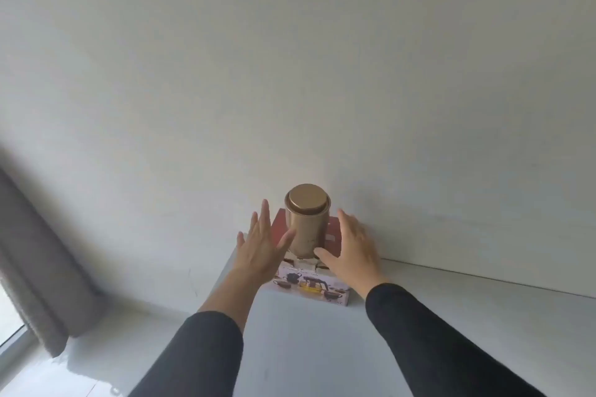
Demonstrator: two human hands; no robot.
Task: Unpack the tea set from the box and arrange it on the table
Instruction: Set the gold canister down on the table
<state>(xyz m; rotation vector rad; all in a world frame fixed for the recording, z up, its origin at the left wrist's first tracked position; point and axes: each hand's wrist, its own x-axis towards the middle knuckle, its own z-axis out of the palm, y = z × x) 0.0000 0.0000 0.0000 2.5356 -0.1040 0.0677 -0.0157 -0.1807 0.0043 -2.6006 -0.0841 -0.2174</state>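
Left hand (263, 243) spread wide, fingers straight, palm facing gold canister (306, 219) from 9 o'clock; thumb near or touching its wall, contact unclear. Canister upright, lid on, standing on tea set box (314, 287). Right hand (350, 246) wide at 3 o'clock, thumb at canister base, nothing gripped. Box sits on table (322, 348) against wall (322, 74) at 12 o'clock. Advice: close both palms evenly, lift straight, keep level. Open tabletop at 6 o'clock and 3 o'clock; table edge and curtain (38, 261) at 9 o'clock.
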